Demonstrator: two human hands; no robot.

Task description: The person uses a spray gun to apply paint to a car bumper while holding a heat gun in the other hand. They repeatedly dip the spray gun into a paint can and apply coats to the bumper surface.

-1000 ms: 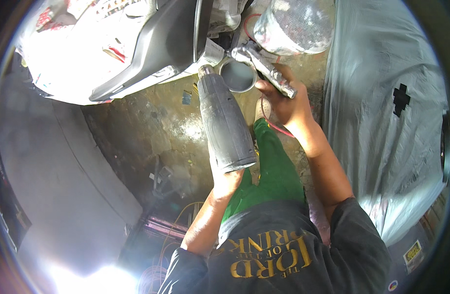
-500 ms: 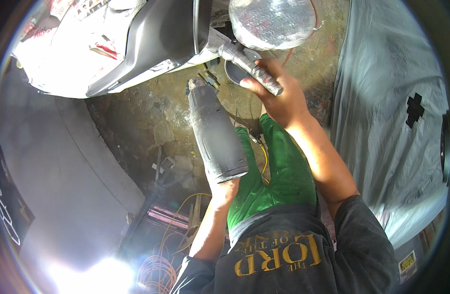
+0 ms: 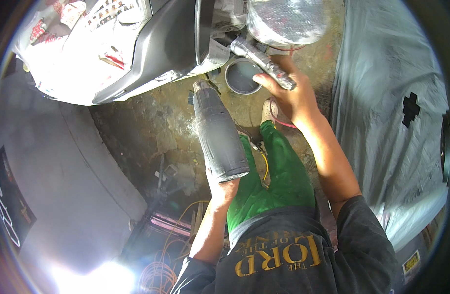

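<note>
A dark grey heat gun (image 3: pixel 220 139) is in my left hand (image 3: pixel 223 191), its nozzle pointing up and away from me toward the car panel. The gun's body hides most of the fingers and the handle. My right hand (image 3: pixel 294 93) is wrapped round the rear of a worn silver flashlight (image 3: pixel 260 60). The flashlight's wider head points up-left, near the lower corner of a dark grey car panel (image 3: pixel 168 46). Both tools are held in the air, apart from the panel.
White sheeting and newspaper (image 3: pixel 78 54) cover the area beside the panel. A round bucket (image 3: pixel 228 81) and a foil-wrapped round object (image 3: pixel 288 22) stand beyond my right hand. Plastic sheeting (image 3: pixel 377 127) hangs at right. Orange cable (image 3: pixel 156 272) lies coiled at lower left.
My right hand and the flashlight have moved slightly right, uncovering more of the bucket. The heat gun has barely shifted. The panel and foil-wrapped object sit a little differently in view.
</note>
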